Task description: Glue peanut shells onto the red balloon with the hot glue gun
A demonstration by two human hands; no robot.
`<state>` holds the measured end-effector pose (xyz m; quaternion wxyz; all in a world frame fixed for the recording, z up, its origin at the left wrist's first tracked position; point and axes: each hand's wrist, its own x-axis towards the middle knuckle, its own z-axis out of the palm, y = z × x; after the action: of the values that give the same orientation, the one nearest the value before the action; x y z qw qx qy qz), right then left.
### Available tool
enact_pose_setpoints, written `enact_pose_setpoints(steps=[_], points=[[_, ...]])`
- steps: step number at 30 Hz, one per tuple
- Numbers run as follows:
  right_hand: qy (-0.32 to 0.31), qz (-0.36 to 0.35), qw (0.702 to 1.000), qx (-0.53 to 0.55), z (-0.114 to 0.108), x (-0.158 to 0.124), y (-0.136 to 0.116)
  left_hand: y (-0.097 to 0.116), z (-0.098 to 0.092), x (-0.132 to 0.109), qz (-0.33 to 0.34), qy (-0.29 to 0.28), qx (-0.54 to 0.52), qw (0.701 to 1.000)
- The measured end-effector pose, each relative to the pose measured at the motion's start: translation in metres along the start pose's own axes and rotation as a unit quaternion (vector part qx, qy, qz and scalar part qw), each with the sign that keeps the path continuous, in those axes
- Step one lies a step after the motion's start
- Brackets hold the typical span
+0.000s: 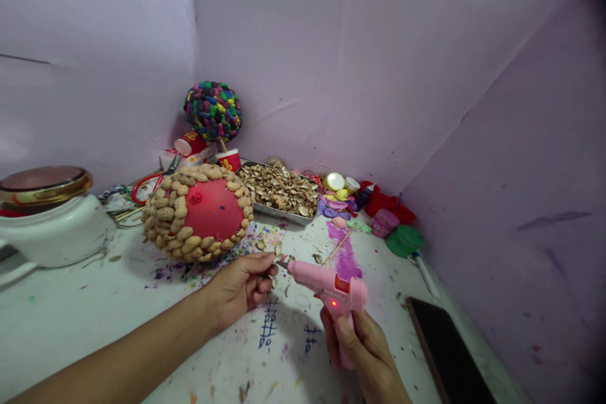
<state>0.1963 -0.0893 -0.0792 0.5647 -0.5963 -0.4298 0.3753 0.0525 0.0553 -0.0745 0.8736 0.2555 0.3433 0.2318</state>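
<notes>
My right hand (362,344) is wrapped round the handle of a pink hot glue gun (326,284), whose small red light is lit. Its nozzle points left and meets, or nearly meets, a peanut shell (278,250). Between the thumb and fingers of my left hand (246,284), that shell is pinched. Just behind my left hand lies a red balloon (215,207), ringed by rows of peanut shells (168,221) stuck to it, with a bare red patch facing me. Farther back, a metal tray (284,213) is heaped with loose shells.
A white pot (66,233) with a gold-rimmed lid stands left. Red-handled scissors (146,188) lie behind the balloon. A multicoloured ball (213,110) on a stick rises from a red cup (229,160). A dark phone (447,350), a green pot (404,240) and deflated balloons (335,207) are right.
</notes>
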Motion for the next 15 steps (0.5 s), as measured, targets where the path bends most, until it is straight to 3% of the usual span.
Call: enact_pose_setpoints(steps=[15], points=[[-0.001, 0.010, 1.000, 0.003, 0.0000, 0.0004, -0.0009, 0.0005, 0.0024, -0.0006, 0.004, 0.028, -0.003, 1.000]])
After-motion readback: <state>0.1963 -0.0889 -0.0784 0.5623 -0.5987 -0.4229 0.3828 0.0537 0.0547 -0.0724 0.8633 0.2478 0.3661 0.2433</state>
